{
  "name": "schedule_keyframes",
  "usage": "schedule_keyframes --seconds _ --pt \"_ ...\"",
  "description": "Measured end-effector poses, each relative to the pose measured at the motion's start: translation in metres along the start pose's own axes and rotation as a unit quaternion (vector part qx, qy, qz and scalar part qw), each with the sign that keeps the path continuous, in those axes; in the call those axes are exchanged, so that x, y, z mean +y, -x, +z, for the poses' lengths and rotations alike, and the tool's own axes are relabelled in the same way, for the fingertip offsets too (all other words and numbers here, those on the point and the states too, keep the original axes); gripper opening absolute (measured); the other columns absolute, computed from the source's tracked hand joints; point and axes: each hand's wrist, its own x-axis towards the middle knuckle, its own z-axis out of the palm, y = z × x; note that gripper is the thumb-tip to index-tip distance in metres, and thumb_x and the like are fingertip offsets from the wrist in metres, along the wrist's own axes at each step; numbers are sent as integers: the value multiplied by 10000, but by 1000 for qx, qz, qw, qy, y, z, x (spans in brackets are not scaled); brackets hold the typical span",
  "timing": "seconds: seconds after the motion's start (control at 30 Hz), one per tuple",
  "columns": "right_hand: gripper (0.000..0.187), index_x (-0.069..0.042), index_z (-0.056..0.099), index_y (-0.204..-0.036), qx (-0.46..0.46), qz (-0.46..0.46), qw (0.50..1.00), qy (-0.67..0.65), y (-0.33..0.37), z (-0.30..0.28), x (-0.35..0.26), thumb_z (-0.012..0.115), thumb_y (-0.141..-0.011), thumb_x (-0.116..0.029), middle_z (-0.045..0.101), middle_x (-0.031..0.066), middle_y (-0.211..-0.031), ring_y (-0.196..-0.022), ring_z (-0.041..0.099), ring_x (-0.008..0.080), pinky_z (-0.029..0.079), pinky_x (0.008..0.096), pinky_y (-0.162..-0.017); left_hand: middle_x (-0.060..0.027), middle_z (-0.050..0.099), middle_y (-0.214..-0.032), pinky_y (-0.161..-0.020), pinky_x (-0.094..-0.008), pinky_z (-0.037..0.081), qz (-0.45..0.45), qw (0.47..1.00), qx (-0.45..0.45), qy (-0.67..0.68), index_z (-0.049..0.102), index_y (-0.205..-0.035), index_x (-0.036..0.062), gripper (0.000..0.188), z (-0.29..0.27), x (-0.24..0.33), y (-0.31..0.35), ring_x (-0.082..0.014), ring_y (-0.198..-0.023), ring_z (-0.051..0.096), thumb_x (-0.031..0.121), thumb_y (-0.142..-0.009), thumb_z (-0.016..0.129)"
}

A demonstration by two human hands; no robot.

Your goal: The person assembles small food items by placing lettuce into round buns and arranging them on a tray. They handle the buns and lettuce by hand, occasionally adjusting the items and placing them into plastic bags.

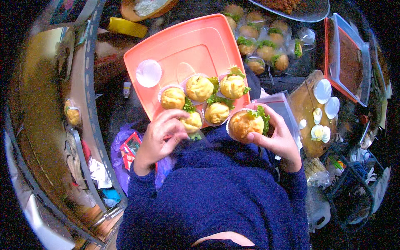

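My right hand [277, 135] grips a golden filled cream puff [246, 125] in a white paper cup, with green lettuce sticking out beside my fingers. It is at the near right edge of a coral plastic lid [166, 48]. My left hand [160, 135], slightly blurred, has bent fingers spread from the thumb, near a lettuce-filled puff [191, 123] at the lid's near edge; whether the fingertips touch it I cannot tell. Several more filled puffs [199, 88] in paper cups stand close together on the lid. One unfilled paper cup [148, 73] lies at its left.
Bagged filled puffs [265, 52] sit beyond the lid. To the right, a wooden board [306, 98] bears paper cups [322, 91] and egg slices [317, 133]. Farther right stands a tub of brown filling [348, 62]. A black basket [352, 187] is at lower right, a purple bag [118, 143] at left.
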Motion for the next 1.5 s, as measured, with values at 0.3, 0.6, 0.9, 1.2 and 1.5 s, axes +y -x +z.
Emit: schedule_keyframes --seconds 0.3,0.6,0.9,1.2,1.5 --pt "630 -6 494 -1247 -33 -33 998 51 -11 8 9 779 -716 -189 595 72 -1134 -1071 546 137 418 287 -948 -148 522 -1306 -689 -366 535 -82 988 -43 -122 589 -820 16 180 -27 -16 -30 -302 -794 668 188 -844 638" --pt "624 7 503 -1223 -14 -27 998 62 -15 3 12 774 -702 -203 596 99 -1129 -1088 550 173 408 309 -967 -149 532 -1271 -608 -313 528 -96 989 -56 -102 592 -775 20 168 -30 -20 -37 -216 -717 662 167 -832 650" --pt "576 -24 523 -1195 -13 -44 997 66 -24 4 11 771 -700 -184 623 121 -1113 -1059 598 212 452 331 -925 -160 525 -1270 -657 -279 519 -69 996 -20 -58 600 -772 22 152 -31 -43 -27 -240 -990 620 139 -794 693" --pt "579 -15 524 -1200 -39 -51 995 74 -28 5 9 771 -704 -183 620 140 -1131 -1070 607 247 455 348 -932 -137 576 -1234 -622 -325 529 -57 992 -37 -106 590 -774 29 160 -34 -31 -35 -231 -728 667 141 -762 703" --pt "580 -7 521 -1204 -41 -48 995 76 -27 5 10 767 -707 -176 616 147 -1139 -1081 603 256 454 348 -936 -110 611 -1202 -604 -352 536 -26 961 -162 -224 570 -764 50 139 -35 -5 -62 -264 -754 676 118 -735 688"
